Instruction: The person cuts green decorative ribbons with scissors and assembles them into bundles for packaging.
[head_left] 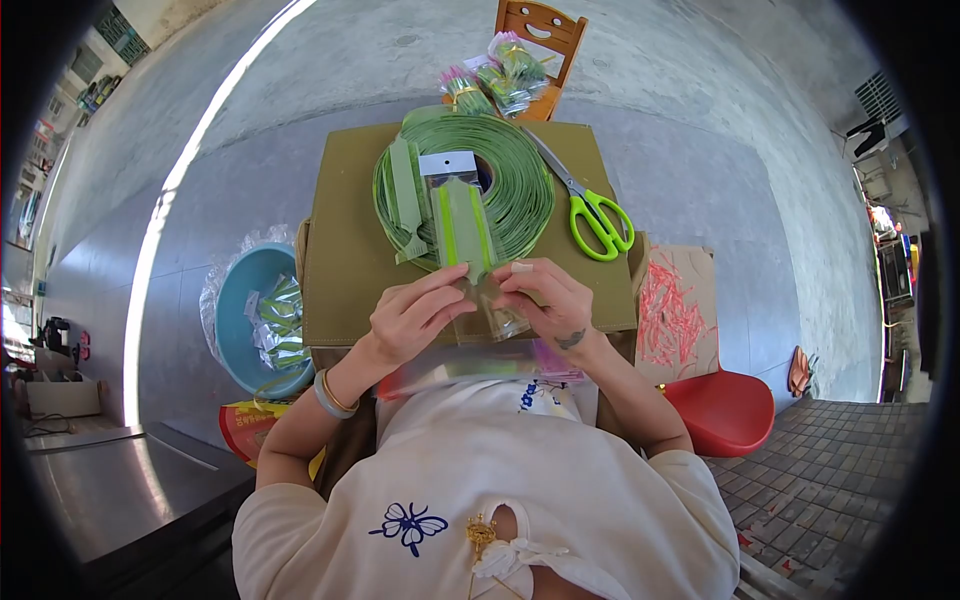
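Observation:
My left hand (420,308) and my right hand (550,300) pinch the lower part of a clear plastic bag (496,318) from either side, above the near part of the table. A light green strip (462,225) with brighter green edges shows in the bag and points away from me. Behind it lies a large coil of green ribbon (525,195), with a white header card (447,164) over its middle. A pair of scissors with lime green handles (600,222) rests right of the coil. My fingertips partly hide the bag's near end.
Bundled green and pink packets (512,70) sit on a wooden chair (562,35) beyond the table (345,180). A blue basin (237,325) with packets stands left. Pink strips (668,315) lie on cardboard at right, near a red seat (725,410). Plastic sleeves (460,368) lie across my lap.

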